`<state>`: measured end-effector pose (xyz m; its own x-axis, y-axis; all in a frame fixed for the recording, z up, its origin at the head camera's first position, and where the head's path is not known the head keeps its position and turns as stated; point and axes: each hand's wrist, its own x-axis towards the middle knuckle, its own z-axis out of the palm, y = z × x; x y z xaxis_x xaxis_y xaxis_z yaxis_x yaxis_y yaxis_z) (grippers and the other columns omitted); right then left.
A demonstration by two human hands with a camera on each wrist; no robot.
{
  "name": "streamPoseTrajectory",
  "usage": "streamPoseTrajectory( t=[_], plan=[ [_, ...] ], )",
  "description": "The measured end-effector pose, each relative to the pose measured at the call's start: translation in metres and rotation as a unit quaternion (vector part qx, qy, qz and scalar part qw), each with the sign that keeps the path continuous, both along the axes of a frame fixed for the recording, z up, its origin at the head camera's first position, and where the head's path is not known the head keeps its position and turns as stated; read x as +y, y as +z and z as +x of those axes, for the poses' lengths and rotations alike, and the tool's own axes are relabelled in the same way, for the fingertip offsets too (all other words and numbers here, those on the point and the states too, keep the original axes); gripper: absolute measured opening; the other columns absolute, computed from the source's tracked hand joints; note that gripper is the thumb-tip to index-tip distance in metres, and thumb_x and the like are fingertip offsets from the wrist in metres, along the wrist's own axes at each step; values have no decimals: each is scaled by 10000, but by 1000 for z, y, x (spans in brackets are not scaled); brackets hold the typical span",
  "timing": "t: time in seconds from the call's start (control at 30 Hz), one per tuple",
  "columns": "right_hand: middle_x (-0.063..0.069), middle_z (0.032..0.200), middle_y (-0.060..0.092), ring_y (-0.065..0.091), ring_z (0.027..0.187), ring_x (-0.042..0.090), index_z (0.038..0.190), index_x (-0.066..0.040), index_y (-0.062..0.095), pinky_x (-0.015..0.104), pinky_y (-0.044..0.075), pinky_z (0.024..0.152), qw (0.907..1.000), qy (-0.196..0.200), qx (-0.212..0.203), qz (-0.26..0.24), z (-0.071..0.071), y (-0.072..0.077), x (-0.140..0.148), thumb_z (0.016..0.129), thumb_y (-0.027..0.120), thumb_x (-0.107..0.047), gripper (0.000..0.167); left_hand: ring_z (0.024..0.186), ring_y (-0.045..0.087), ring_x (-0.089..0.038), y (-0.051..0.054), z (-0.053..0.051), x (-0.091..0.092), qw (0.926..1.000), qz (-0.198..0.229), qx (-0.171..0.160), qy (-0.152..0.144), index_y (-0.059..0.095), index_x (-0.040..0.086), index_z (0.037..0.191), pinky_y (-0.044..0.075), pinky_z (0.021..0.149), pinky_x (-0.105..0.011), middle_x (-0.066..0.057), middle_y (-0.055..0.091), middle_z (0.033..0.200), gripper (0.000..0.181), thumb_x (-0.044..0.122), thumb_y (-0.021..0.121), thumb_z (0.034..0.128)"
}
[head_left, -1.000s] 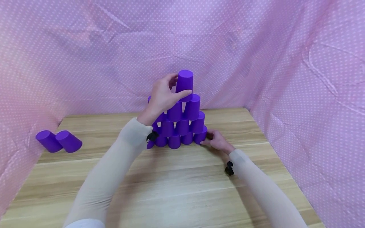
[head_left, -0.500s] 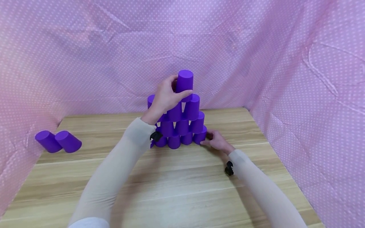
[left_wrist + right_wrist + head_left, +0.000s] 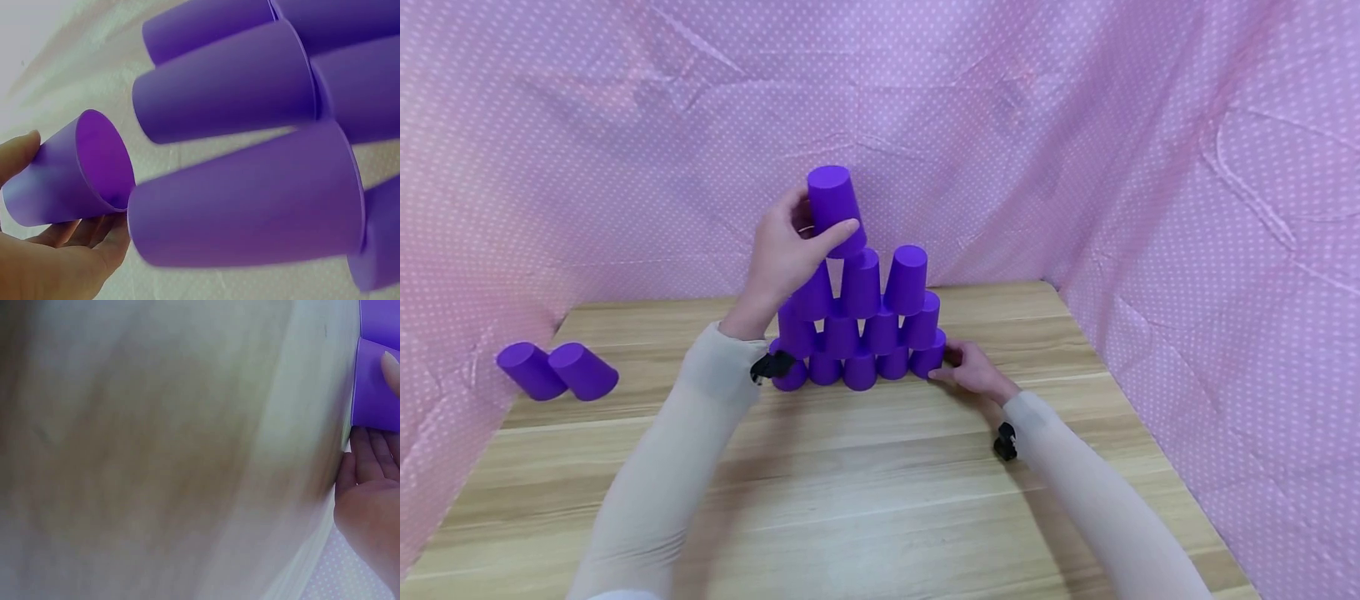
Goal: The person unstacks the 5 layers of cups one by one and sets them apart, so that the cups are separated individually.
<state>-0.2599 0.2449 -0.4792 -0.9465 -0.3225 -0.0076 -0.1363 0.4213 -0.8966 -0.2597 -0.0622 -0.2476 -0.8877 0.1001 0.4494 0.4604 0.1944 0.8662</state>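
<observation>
A purple cup [image 3: 835, 208], base up and slightly tilted, is held between the thumb and fingers of the left hand [image 3: 786, 250], just above the top row of a cup pyramid. That row has three upside-down cups, the right one [image 3: 906, 281] among them, over two lower rows. In the left wrist view the held cup [image 3: 56, 175] shows its open mouth, its rim at the end of a row cup [image 3: 244, 206]. Low at the pyramid's right end, the right hand [image 3: 973, 371] has thumb and fingers around the bottom corner cup [image 3: 927, 357]; the right wrist view shows that cup [image 3: 375, 394] partly.
Two more purple cups, one [image 3: 531, 372] beside the other [image 3: 583, 372], lean at the left on the wooden table [image 3: 850, 483]. A pink dotted cloth [image 3: 700, 150] hangs behind the table and along both sides.
The left hand has moved left and slightly up with its cup, from above the gap between the middle and right top-row cups. The right hand has stayed in place.
</observation>
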Motion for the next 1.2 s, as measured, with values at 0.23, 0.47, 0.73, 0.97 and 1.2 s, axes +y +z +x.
streamPoseTrajectory(
  t=[0.23, 0.47, 0.73, 0.97, 1.2],
  plan=[
    [205, 1220, 594, 536, 1153, 331, 1264, 67, 547, 432, 364, 1039, 9998, 47, -137, -126, 3, 8, -1, 806, 748, 3, 504, 970, 610, -222, 10, 17, -21, 9993, 326, 101, 125, 592, 33, 1228, 506, 866, -325, -129, 648, 1063, 467, 168, 768, 817],
    [249, 1217, 580, 505, 1165, 404, 1261, 105, 528, 513, 332, 1043, 9996, 182, -157, -176, 14, 29, -6, 820, 713, 41, 482, 980, 604, -219, -7, 11, -47, 9975, 245, 148, 650, 590, 39, 1234, 509, 867, -316, -133, 641, 1080, 486, 190, 778, 813],
    [262, 1228, 569, 493, 1179, 409, 1267, 114, 518, 512, 321, 1051, 9995, 221, -164, -137, 16, 34, -7, 822, 704, 54, 487, 957, 601, -193, -36, 0, -78, 9909, 420, 61, 1275, 601, 55, 1215, 502, 866, -295, -117, 634, 1064, 496, 239, 795, 797],
    [251, 1232, 570, 502, 1178, 392, 1274, 100, 520, 499, 327, 1051, 9995, 220, -214, -101, 17, 36, -9, 825, 707, 44, 489, 970, 578, -180, -59, 1, -102, 9864, 62, -358, 1602, 574, 55, 1243, 491, 859, -284, -105, 610, 1088, 547, 305, 784, 804],
    [247, 1247, 563, 492, 1193, 386, 1285, 95, 514, 490, 324, 1055, 9994, 266, -196, -126, 12, 28, -5, 826, 714, 28, 505, 960, 564, -202, -88, 4, -125, 9789, -585, -634, 1852, 547, 18, 1241, 493, 838, -279, -129, 596, 1090, 564, 339, 754, 827]
  ],
)
